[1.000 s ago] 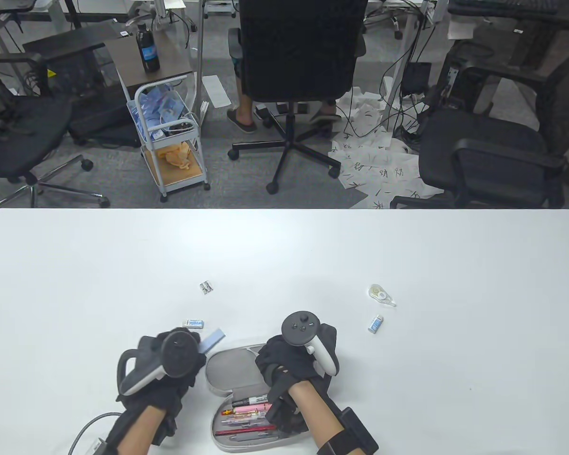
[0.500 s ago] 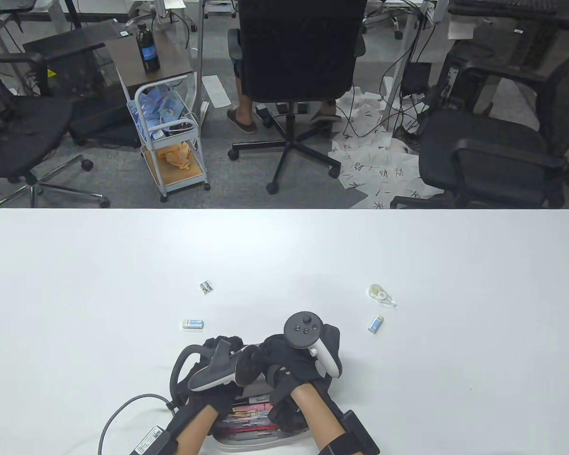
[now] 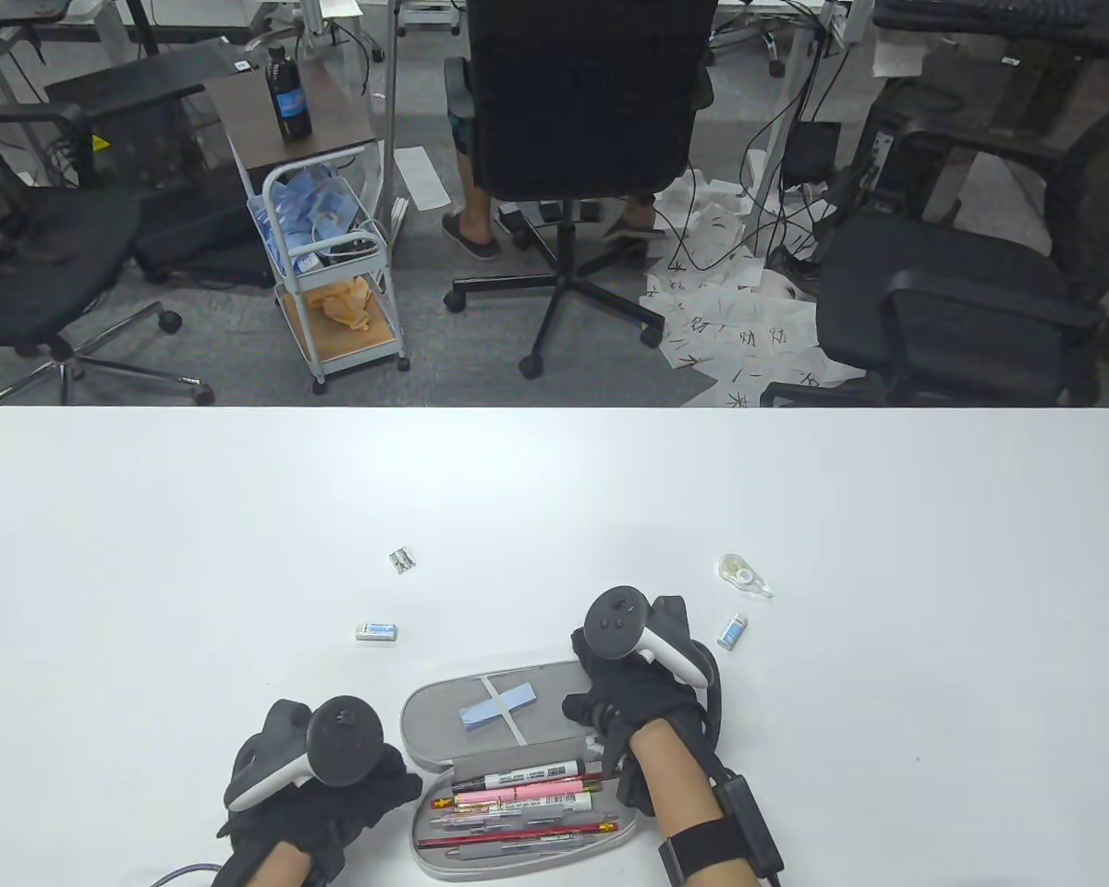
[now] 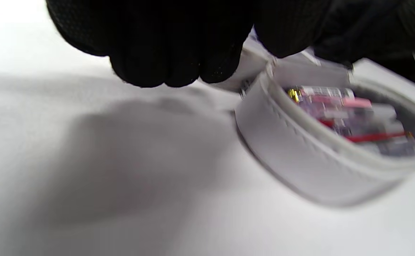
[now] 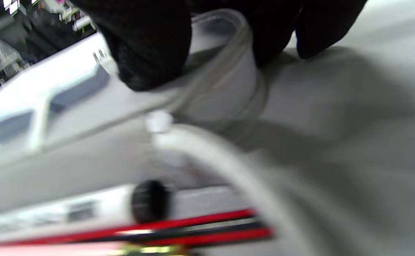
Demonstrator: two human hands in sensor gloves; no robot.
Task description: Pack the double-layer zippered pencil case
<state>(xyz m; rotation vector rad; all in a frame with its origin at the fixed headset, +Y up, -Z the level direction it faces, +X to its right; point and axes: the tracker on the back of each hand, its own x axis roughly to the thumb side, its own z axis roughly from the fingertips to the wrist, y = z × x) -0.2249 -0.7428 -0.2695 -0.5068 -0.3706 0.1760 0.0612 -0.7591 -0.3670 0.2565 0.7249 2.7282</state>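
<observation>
The pencil case [image 3: 508, 767] lies open at the table's [image 3: 554, 499] near edge, pens [image 3: 517, 804] in its near half, a blue strip [image 3: 497, 710] under the lid's strap. The right hand [image 3: 633, 698] pinches the lid's right end. The left hand [image 3: 319, 785], fingers curled and holding nothing, sits just left of the case. Two erasers [image 3: 376, 632], a small sharpener [image 3: 401, 559] and a correction tape [image 3: 742, 574] lie farther out.
</observation>
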